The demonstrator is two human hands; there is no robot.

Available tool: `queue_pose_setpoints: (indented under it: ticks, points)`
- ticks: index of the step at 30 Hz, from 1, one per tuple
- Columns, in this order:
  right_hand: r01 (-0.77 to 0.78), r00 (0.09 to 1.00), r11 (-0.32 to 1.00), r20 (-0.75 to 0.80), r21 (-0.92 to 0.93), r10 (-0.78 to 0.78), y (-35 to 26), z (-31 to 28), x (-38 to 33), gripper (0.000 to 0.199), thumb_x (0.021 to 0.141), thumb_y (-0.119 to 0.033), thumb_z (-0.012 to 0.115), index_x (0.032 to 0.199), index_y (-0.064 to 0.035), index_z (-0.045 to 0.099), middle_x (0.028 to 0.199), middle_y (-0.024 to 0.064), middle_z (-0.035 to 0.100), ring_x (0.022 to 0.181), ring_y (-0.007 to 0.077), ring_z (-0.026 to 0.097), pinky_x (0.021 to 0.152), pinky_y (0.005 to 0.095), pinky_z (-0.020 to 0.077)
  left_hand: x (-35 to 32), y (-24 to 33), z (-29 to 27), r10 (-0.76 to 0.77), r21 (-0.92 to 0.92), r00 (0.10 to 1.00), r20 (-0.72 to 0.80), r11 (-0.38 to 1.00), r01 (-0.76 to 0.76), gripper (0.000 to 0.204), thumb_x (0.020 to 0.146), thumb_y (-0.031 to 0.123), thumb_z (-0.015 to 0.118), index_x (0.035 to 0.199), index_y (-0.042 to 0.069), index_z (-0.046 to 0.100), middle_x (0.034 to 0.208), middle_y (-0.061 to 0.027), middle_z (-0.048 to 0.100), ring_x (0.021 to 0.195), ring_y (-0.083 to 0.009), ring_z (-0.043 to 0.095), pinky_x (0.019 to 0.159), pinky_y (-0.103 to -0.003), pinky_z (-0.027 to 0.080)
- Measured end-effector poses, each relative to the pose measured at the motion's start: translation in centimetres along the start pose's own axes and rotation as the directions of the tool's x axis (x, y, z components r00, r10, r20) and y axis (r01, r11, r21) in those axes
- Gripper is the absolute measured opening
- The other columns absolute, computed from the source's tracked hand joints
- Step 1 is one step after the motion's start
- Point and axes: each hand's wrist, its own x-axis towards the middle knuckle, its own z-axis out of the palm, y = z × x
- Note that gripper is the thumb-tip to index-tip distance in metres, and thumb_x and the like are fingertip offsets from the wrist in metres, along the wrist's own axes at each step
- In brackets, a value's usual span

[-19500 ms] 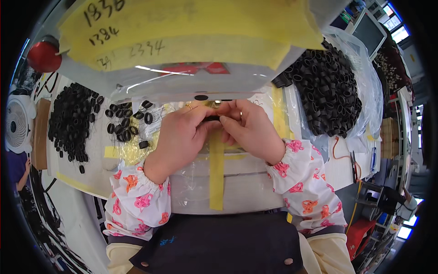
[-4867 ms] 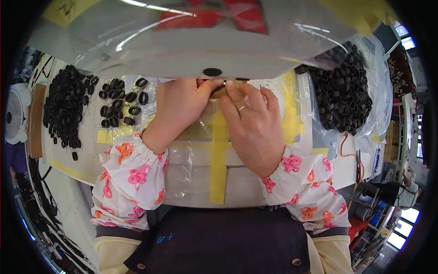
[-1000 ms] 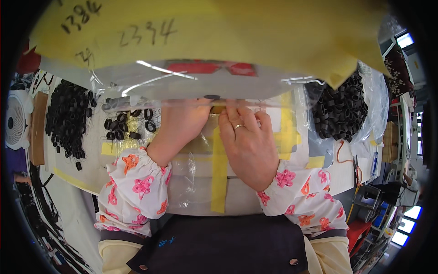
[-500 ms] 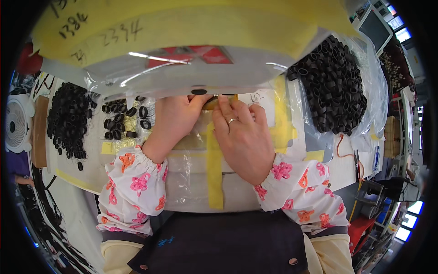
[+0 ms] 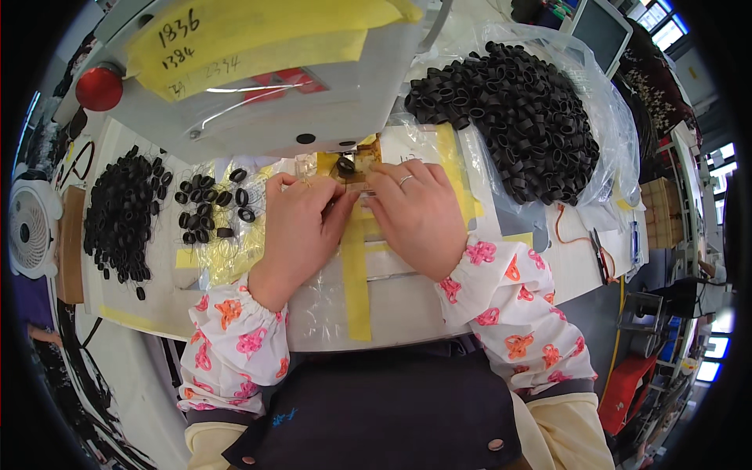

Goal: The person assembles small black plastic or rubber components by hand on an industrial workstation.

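A small black ring sits on the amber-coloured plate under the front of a white machine. Just below that ring, my left hand has thumb and forefinger pinched together. What lies between those fingertips is too small to make out. My right hand, with a band on one finger, is closed beside it. Its fingertips meet at the plate's right edge and hide whatever they hold. Both forearms wear white flowered sleeves.
Several loose black rings with thin threads lie left of my left hand, beside a larger black pile. At the right, a clear bag surrounds a big heap of black rings. Scissors and a white fan flank the table.
My view has tilted and shifted, showing more of the machine. Both hands have drawn slightly back from under the machine, bringing the black ring on the plate into sight.
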Motion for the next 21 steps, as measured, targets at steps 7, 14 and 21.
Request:
queue_pose_setpoints:
  ticks: [7,14,21]
  points:
    - [-0.116,0.966,0.984,-0.245,-0.134,0.081,6.1,-2.2,1.9,0.008,0.074,-0.012,0.065,0.076,-0.0083,0.059,0.072,0.0053,0.055,0.072,0.0248,0.055,0.063,0.0368,0.0419,-3.8,-4.5,-5.5,-0.169,0.187,0.985,-0.015,0.968,0.169,0.025,0.079,0.017,0.066,0.059,0.009,0.053,0.051,-0.0007,0.049,0.05,-0.017,0.045,0.071,-0.033,0.03]
    - [-0.191,0.958,0.975,-0.238,-0.111,0.16,9.8,-2.1,5.7,0.009,0.076,-0.006,0.063,0.084,-0.0033,0.063,0.076,0.0099,0.061,0.07,0.0279,0.06,0.063,0.0357,0.0471,-1.6,-2.7,-5.9,-0.204,0.039,0.973,-0.109,0.977,0.209,0.008,0.08,0.013,0.064,0.082,0.006,0.066,0.078,-0.0061,0.061,0.077,-0.0204,0.054,0.081,-0.034,0.033]
    - [-0.232,0.968,0.973,-0.103,0.001,0.231,12.5,-2.7,7.4,0.01,0.078,-0.008,0.058,0.085,-0.0071,0.065,0.084,0.0108,0.064,0.081,0.0312,0.06,0.071,0.0392,0.0489,0.1,-1.0,-1.6,-0.049,0.074,0.999,0.018,0.996,0.047,0.025,0.081,0.009,0.06,0.105,0.002,0.058,0.094,-0.0126,0.06,0.09,-0.0319,0.053,0.079,-0.041,0.041]
